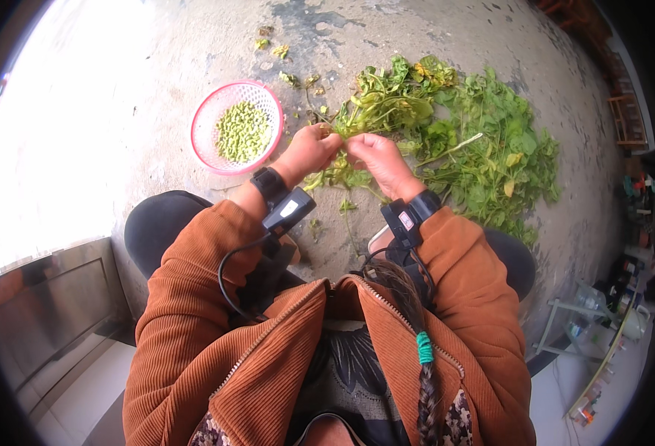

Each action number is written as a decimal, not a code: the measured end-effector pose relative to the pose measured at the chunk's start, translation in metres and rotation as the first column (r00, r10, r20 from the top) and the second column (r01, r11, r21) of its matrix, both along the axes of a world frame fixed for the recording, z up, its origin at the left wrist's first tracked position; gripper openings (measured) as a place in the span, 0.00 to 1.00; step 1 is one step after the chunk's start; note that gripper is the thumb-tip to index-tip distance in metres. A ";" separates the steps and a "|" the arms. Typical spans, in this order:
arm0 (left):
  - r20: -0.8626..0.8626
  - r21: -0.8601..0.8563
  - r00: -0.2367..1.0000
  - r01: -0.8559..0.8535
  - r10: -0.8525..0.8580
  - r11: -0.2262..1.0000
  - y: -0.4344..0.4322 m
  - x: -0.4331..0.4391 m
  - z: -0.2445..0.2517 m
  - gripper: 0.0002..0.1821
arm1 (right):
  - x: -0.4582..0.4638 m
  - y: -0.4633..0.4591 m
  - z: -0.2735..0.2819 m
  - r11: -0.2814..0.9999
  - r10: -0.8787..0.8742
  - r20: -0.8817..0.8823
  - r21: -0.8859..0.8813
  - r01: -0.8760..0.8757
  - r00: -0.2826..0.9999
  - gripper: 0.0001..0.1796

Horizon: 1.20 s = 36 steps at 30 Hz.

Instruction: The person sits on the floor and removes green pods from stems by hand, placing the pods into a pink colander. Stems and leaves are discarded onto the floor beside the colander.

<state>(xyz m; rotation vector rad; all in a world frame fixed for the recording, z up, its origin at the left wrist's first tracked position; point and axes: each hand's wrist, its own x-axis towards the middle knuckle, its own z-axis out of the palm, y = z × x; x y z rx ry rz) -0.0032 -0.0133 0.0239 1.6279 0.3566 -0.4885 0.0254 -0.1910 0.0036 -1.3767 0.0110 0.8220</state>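
Observation:
My left hand (311,148) and my right hand (382,163) meet in front of me, fingertips pinching a green bean plant stem (343,135) between them. What exactly lies under the fingertips is partly hidden. Yellowing leaves and pods (383,108) spread out just beyond the hands. To the left of my left hand stands a white plastic basket with a pink rim (194,132), holding a layer of shelled green beans (242,132). A large heap of leafy green bean plants (500,150) lies on the floor right of my right hand, with a pale bare stalk (453,149) across it.
Scattered leaf scraps (280,51) lie on the worn concrete floor (154,111). Dark-clad knees (160,228) flank the work area. A metal-framed stand (573,329) with plastic bottles is at the lower right, and a dark panel (65,295) at the lower left.

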 end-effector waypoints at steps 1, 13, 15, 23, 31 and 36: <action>0.002 0.001 1.000 -0.012 0.012 1.000 0.001 0.002 0.001 0.11 | 0.001 -0.001 0.000 0.998 -0.007 -0.033 -0.062 0.005 0.999 0.09; -0.146 -0.207 0.987 0.032 -0.064 0.978 0.009 0.006 0.004 0.08 | 0.000 0.000 -0.003 0.989 0.098 -0.039 -0.108 -0.101 0.994 0.15; -0.168 -0.247 0.984 0.021 -0.064 0.969 0.013 0.008 0.003 0.09 | 0.002 -0.001 -0.001 0.990 0.112 -0.069 -0.082 -0.117 0.991 0.15; -0.111 -0.352 0.989 0.056 -0.101 0.934 0.028 0.012 0.001 0.12 | 0.006 -0.010 -0.002 0.999 0.046 -0.207 0.030 -0.041 0.977 0.15; -0.085 -0.273 0.983 0.135 -0.164 0.953 0.032 0.014 0.011 0.13 | 0.018 -0.024 -0.020 0.976 -0.140 -0.360 0.109 0.190 0.922 0.15; 0.004 0.041 0.919 0.395 -0.395 0.918 0.012 0.006 0.008 0.14 | 0.017 -0.027 -0.030 0.974 -0.141 -0.372 0.115 0.197 0.917 0.11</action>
